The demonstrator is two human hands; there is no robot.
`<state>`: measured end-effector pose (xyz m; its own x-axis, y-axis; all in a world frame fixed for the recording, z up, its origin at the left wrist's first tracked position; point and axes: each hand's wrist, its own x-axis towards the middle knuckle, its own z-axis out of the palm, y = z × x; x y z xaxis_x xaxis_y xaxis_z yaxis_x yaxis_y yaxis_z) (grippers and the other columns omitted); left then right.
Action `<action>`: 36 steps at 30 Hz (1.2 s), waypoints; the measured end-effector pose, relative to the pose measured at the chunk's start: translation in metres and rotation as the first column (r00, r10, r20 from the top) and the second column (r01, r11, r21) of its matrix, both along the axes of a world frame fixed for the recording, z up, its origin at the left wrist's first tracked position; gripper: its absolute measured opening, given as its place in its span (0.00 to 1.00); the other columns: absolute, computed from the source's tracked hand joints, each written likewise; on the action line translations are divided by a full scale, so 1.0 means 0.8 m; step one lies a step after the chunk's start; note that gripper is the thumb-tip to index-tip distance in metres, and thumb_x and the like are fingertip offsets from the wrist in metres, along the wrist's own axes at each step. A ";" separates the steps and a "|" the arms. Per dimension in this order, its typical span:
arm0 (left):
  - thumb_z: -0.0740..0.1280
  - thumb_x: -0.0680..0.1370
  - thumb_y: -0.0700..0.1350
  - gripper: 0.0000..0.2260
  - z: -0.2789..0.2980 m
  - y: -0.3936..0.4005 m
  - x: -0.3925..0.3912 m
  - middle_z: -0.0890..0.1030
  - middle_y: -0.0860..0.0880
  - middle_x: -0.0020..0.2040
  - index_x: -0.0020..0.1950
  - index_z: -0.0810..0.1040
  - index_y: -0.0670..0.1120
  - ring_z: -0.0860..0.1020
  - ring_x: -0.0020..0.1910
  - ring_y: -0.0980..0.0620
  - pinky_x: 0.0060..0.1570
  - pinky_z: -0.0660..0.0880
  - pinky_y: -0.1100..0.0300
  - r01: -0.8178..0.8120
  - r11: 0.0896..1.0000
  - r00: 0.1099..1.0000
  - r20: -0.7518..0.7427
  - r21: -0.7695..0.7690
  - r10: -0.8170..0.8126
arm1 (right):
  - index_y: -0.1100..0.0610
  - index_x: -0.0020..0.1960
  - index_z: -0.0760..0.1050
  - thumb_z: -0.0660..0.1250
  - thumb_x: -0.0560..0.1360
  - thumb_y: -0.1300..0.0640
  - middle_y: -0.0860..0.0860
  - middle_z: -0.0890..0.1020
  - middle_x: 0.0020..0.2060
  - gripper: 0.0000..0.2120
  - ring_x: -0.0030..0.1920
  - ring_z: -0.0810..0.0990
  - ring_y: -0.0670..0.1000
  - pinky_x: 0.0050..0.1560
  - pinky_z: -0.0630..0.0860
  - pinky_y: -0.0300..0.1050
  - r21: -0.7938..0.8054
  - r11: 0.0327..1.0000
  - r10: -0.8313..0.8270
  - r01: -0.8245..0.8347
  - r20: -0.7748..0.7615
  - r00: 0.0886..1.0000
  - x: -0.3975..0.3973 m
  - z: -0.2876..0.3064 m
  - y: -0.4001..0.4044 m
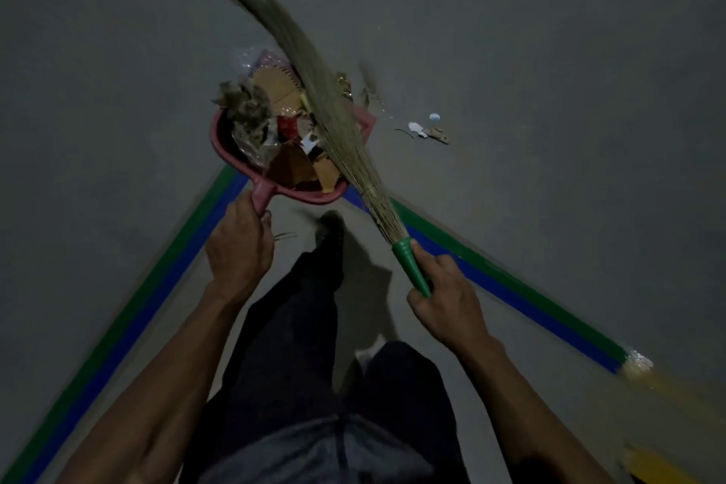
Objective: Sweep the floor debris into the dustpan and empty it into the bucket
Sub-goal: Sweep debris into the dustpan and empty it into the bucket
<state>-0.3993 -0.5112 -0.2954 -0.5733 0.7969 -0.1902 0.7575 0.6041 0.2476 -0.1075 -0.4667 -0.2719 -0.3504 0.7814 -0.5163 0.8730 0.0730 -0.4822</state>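
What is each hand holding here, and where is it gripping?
The left hand grips the red dustpan by its handle. The right hand grips the broom by its green handle.

bare forearms, dark trousers [286,330], grey shirt [314,452], dark shoe [332,230].

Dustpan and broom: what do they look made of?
Dustpan: looks like moulded plastic, dull pink-red, one-piece rim and handle.
Broom: head looks like bundled dry grass or plant fibre, straw-coloured thin strands fanning out; its grip seems smooth green plastic, tapered. Dim light leaves the finish uncertain.
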 end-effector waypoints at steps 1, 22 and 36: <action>0.63 0.80 0.44 0.14 0.013 -0.025 0.010 0.76 0.36 0.50 0.61 0.71 0.37 0.76 0.45 0.34 0.37 0.63 0.50 -0.030 0.999 0.999 -0.012 0.025 0.031 | 0.45 0.79 0.57 0.66 0.73 0.56 0.49 0.67 0.46 0.37 0.43 0.70 0.50 0.39 0.70 0.45 0.024 0.999 0.039 -0.038 -0.013 0.999 0.008 0.008 -0.015; 0.62 0.81 0.44 0.16 0.206 -0.554 0.198 0.76 0.36 0.57 0.65 0.70 0.38 0.76 0.51 0.34 0.45 0.70 0.46 -0.682 0.726 0.730 0.014 0.091 0.684 | 0.44 0.77 0.60 0.65 0.76 0.50 0.56 0.78 0.50 0.31 0.49 0.78 0.59 0.45 0.75 0.49 0.205 0.721 0.685 -0.662 -0.067 0.726 0.063 0.186 -0.313; 0.64 0.80 0.43 0.16 0.204 -0.931 0.247 0.77 0.37 0.58 0.66 0.71 0.39 0.77 0.52 0.35 0.48 0.71 0.47 -0.906 0.400 0.410 0.057 0.138 0.910 | 0.48 0.76 0.64 0.69 0.75 0.53 0.59 0.79 0.48 0.31 0.45 0.78 0.60 0.40 0.71 0.47 0.265 0.387 0.922 -0.883 -0.101 0.374 -0.011 0.181 -0.618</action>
